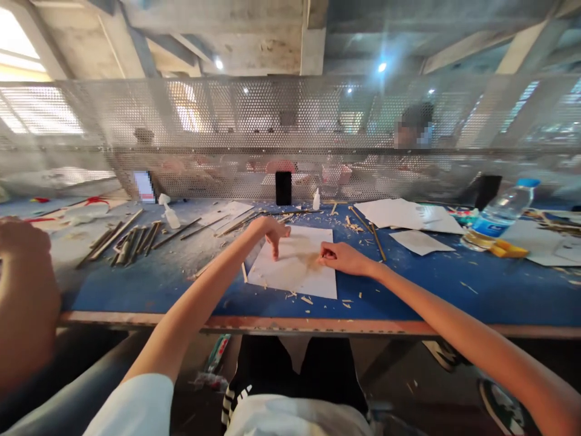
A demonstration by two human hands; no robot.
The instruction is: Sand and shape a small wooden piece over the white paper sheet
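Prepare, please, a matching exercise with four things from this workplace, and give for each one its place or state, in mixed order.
Column one:
1. Water bottle
2. Middle phone
3. White sheet by the hands
4. Right hand

Column two:
A. Lying flat on the table
B. Curled, at the sheet's right side
C. Blue-capped, on the right
D. Black, standing upright

Right pairs: 1-C, 2-D, 3-A, 4-B

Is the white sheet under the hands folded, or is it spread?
Spread: the sheet lies flat on the blue table, with no fold visible.
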